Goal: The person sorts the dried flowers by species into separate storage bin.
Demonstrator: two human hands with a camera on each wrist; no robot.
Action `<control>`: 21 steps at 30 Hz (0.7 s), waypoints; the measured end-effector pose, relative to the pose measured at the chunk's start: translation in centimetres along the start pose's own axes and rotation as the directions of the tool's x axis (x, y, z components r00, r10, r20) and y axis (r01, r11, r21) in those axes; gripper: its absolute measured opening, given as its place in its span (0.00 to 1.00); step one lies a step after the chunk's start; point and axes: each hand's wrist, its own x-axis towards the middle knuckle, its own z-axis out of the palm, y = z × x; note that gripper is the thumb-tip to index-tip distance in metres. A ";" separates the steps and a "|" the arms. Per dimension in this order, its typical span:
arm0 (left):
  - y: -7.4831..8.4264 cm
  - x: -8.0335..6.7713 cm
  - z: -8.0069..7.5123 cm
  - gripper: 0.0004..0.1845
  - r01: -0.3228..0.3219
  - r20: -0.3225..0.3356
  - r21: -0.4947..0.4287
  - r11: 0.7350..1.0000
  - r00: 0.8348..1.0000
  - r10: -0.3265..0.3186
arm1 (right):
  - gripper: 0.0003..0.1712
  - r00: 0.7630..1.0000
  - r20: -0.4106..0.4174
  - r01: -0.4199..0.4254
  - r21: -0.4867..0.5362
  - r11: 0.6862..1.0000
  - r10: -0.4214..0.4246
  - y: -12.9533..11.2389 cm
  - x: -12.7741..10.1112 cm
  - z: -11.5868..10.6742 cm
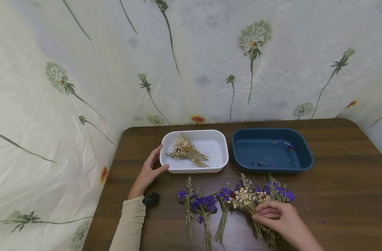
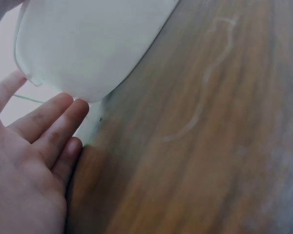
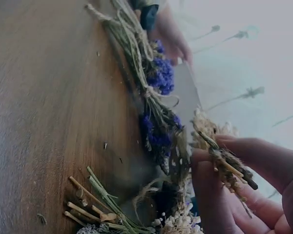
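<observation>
My left hand (image 1: 150, 170) rests at the left end of a white plastic tray (image 1: 216, 150), thumb on the front corner of the rim. In the left wrist view its fairly straight fingers (image 2: 53, 129) touch the tray's outer wall. Inside that tray lie cream dried flowers (image 1: 182, 148) with straw-coloured stems. My right hand (image 1: 281, 218) pinches a small bunch of cream dried flowers (image 1: 243, 199) by the stems between thumb and fingers, above other bunches at the front right. The stem ends (image 3: 232, 168) point toward the right wrist camera.
Several tied bunches of purple dried flowers (image 1: 204, 205) lie in a row along the front of the brown wooden table (image 1: 341, 181). A dark blue tray (image 1: 266, 153) with loose purple petals stands right of the white one. Behind hangs a dandelion-patterned sheet (image 1: 203, 62).
</observation>
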 end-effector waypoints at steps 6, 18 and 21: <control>0.0 0.1 0.0 0.44 -0.001 -0.001 0.003 1.000 1.000 0.001 | 0.18 1.000 0.003 -0.029 0.076 0.997 0.029 -0.1 0.3 -0.3; 0.0 0.1 0.1 0.44 -0.010 -0.009 -0.001 1.000 1.000 0.010 | 0.17 0.976 0.196 0.032 0.284 0.958 -0.090 0.8 0.3 -1.2; 0.0 0.1 0.1 0.44 -0.010 -0.009 0.003 1.000 1.000 0.010 | 0.16 0.975 0.200 0.039 0.268 0.962 -0.096 0.7 0.3 -1.3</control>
